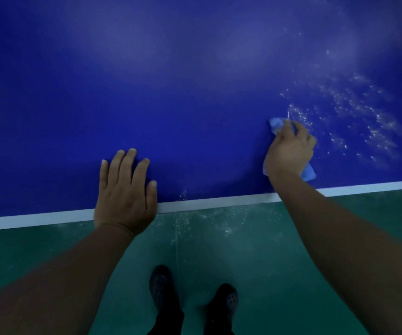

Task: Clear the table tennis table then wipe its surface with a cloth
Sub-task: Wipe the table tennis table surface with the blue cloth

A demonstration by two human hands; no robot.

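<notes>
Head view, looking down over the near edge of a blue table tennis table (171,81), whose white border line (219,200) runs across the frame and serves here as the landmark. Just beyond the line, the left hand (125,189) lies palm-down and flat on the blue surface, fingers spread and extended, holding nothing; its heel overlaps the line and the table edge. Farther along the line toward the right side, and a little deeper onto the table, the right hand (289,148) is closed around a crumpled light-blue cloth (276,124), pressing it against the surface. One end of the cloth shows beyond the fingertips, away from the line; the other end protrudes below the wrist, just short of the line. Pale white specks and smears (355,110) are scattered over the table past the cloth, on the side away from the line and toward the right edge of the frame; a small patch of similar specks (183,193) sits just inside the line between the two hands. On the near side of the line, a green floor (50,250) carries faint white specks below the table edge, and two dark perforated shoes (163,286) stand on it, between the two forearms.
</notes>
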